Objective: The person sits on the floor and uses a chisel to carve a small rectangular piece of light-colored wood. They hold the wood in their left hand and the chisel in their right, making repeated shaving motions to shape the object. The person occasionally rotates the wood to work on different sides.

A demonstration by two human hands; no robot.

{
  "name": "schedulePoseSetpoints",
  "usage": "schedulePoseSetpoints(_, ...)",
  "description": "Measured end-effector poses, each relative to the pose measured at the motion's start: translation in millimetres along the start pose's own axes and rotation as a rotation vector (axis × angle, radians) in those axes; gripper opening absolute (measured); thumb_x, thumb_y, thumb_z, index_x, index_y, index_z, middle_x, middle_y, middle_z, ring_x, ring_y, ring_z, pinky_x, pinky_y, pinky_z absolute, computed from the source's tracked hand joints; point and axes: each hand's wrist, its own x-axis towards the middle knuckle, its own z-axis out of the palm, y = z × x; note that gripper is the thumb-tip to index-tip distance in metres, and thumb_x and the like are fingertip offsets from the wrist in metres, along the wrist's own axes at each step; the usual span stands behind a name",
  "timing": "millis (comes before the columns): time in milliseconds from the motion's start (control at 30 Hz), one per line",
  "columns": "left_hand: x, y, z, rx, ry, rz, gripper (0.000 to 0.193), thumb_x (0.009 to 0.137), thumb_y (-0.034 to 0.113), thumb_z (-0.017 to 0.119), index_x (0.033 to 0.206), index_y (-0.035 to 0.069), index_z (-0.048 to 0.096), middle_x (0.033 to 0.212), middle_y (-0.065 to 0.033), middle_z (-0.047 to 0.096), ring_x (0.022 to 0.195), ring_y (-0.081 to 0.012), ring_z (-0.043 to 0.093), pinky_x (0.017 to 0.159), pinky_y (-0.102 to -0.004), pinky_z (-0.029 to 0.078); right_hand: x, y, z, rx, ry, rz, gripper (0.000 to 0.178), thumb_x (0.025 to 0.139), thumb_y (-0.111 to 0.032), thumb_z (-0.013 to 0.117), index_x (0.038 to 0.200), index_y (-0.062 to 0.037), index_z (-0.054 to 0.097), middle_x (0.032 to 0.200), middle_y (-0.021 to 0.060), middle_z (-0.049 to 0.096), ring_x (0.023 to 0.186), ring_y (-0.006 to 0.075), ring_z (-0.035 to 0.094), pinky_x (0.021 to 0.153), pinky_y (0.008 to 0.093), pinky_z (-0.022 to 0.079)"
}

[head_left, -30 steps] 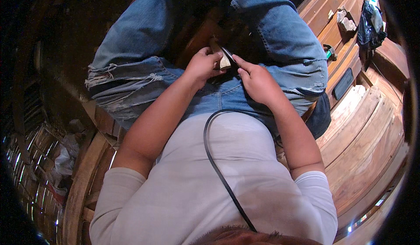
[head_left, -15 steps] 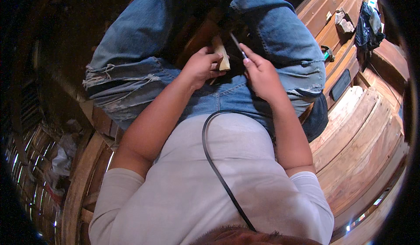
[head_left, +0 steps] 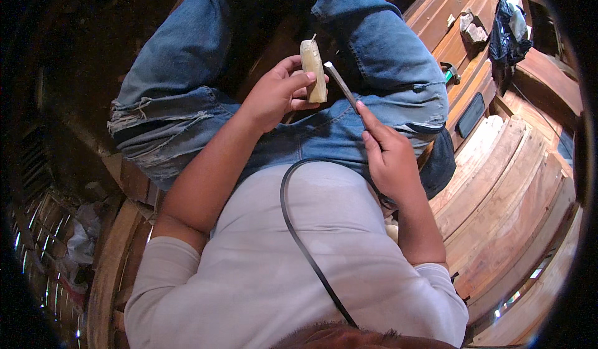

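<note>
My left hand (head_left: 277, 93) is closed round a pale, carved piece of wood (head_left: 313, 68), its thumb across the middle. The piece stands roughly upright above my lap, narrow and rounded, with a thin sliver sticking out at its top. In my right hand (head_left: 391, 156) is a slim metal chisel (head_left: 342, 86), the index finger stretched along its shaft. Its bright tip points up and left, a short gap away from the wood. The chisel's handle end is hidden in my palm.
Wooden planks (head_left: 498, 181) lie along my right side. On the boards there are a dark flat phone-like thing (head_left: 470, 115), a green-and-dark tool (head_left: 450, 73), a pale stone-like lump (head_left: 473, 28) and a black plastic bag (head_left: 503, 34). A black cable (head_left: 305, 240) hangs over my shirt.
The wood has been raised and turned, so more of its length shows. My right hand has drawn back down and right, with the chisel now slanting toward the wood.
</note>
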Motion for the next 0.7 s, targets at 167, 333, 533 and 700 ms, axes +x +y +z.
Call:
schedulePoseSetpoints(167,-2,-2,1,-0.012,0.028,-0.002,0.057,0.099,0.016,0.066,0.146,0.0,0.039,0.124,-0.0134,0.061,0.109,-0.0221,0.068,0.094,-0.0404,0.061,9,3,16,0.004,0.024,-0.067,0.052,0.1,-0.015,0.058,0.15,-0.0259,0.051,0.109,0.0261,0.069,0.097,0.0426,0.068,0.086,0.0463,0.053)
schedulePoseSetpoints(333,3,-15,-15,-0.027,0.157,-0.057,0.052,0.099,0.012,0.063,0.144,-0.001,0.039,0.122,-0.0137,0.061,0.107,-0.0225,0.067,0.094,-0.041,0.061,30,4,37,-0.016,-0.079,-0.026,0.048,0.101,-0.019,0.055,0.149,-0.0235,0.052,0.106,0.0277,0.069,0.095,0.0451,0.066,0.085,0.0504,0.053)
schedulePoseSetpoints(533,17,-43,-31,-0.092,0.3,-0.129,0.03,0.101,0.011,0.057,0.129,-0.001,0.053,0.113,-0.0132,0.066,0.103,-0.0236,0.067,0.088,-0.0389,0.061,53,7,60,-0.097,-0.161,-0.001,0.045,0.102,-0.022,0.053,0.147,-0.0208,0.054,0.104,0.0279,0.069,0.094,0.0468,0.066,0.084,0.055,0.052)
schedulePoseSetpoints(700,22,-49,-39,-0.056,0.261,-0.081,0.026,0.104,0.015,0.056,0.124,-0.001,0.057,0.112,-0.0114,0.067,0.102,-0.0213,0.068,0.092,-0.0375,0.059,57,-1,52,-0.08,-0.198,0.01,0.045,0.102,-0.021,0.052,0.146,-0.0197,0.055,0.103,0.0272,0.069,0.093,0.0468,0.066,0.083,0.0551,0.052)
